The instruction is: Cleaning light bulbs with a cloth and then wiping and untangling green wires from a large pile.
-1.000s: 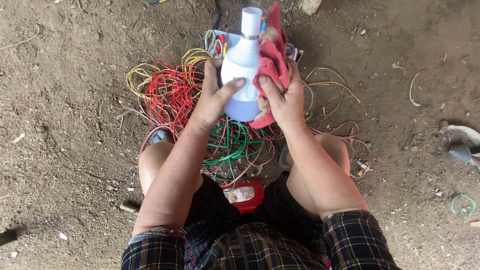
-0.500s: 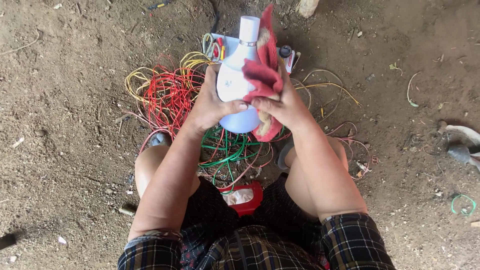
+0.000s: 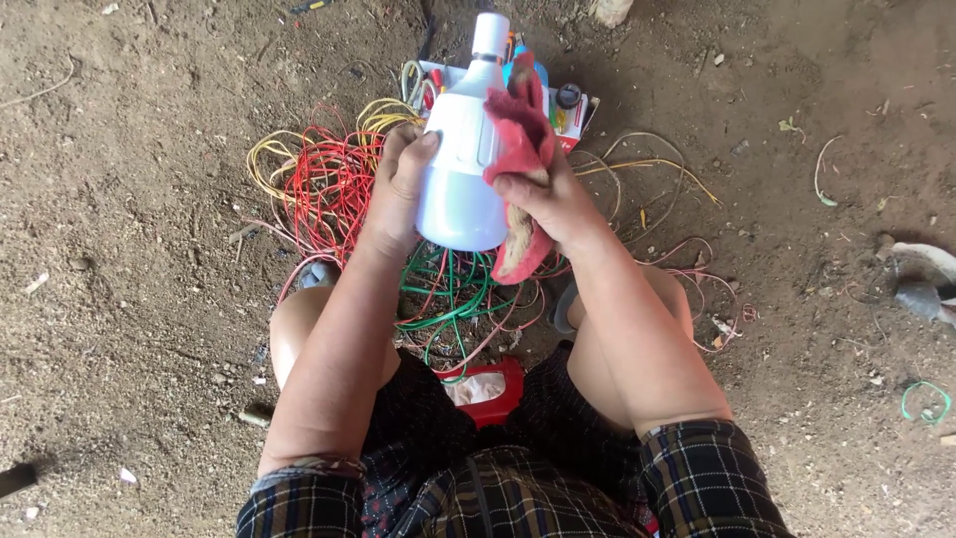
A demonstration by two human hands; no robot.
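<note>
A large white lamp bulb [image 3: 460, 169] is held up over the ground, its narrow base pointing away from me. My left hand [image 3: 399, 184] grips its left side, thumb laid across the body. My right hand [image 3: 549, 202] holds a red cloth [image 3: 522, 134] pressed against the bulb's right side. The cloth hangs down past the bulb's rounded end.
A tangle of red, yellow and green wires [image 3: 329, 179] lies on the dirt floor under the bulb. A small tray of tools and parts [image 3: 568, 105] sits beyond it. A red box [image 3: 485, 389] rests between my knees. Scraps lie at the right edge [image 3: 921, 274].
The bulb has been raised and turned slightly in my hands, and the red cloth has slid along its right side.
</note>
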